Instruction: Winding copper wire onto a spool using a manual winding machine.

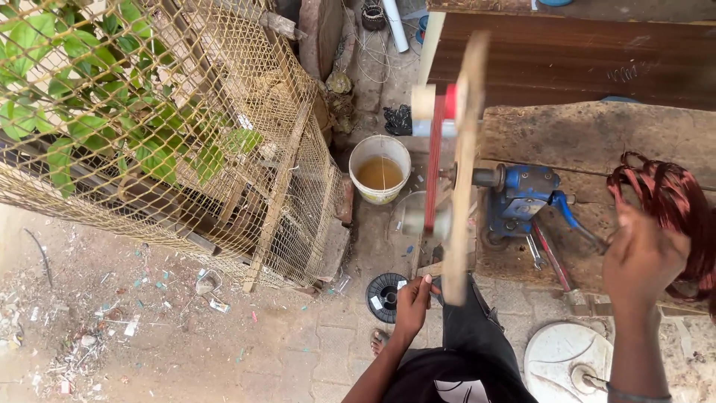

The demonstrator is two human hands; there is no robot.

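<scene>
Paved yard: left hand (412, 300) open-fingered at upright spinning wooden frame (464, 172); right hand (640, 257) grips reddish wire coil (671, 195).

Open paving lies left of the left hand (412, 302), only a black spool (385, 295) just beside it. Straight ahead, the blurred wooden frame (462, 164) blocks the way, the bucket (380, 169) beyond it. The right hand (640, 257) is hemmed in: red wire coil (671, 198) touching it, blue winder (522, 195) near on the bench (597, 134). The mesh cage (186, 142) walls off the far left.
</scene>
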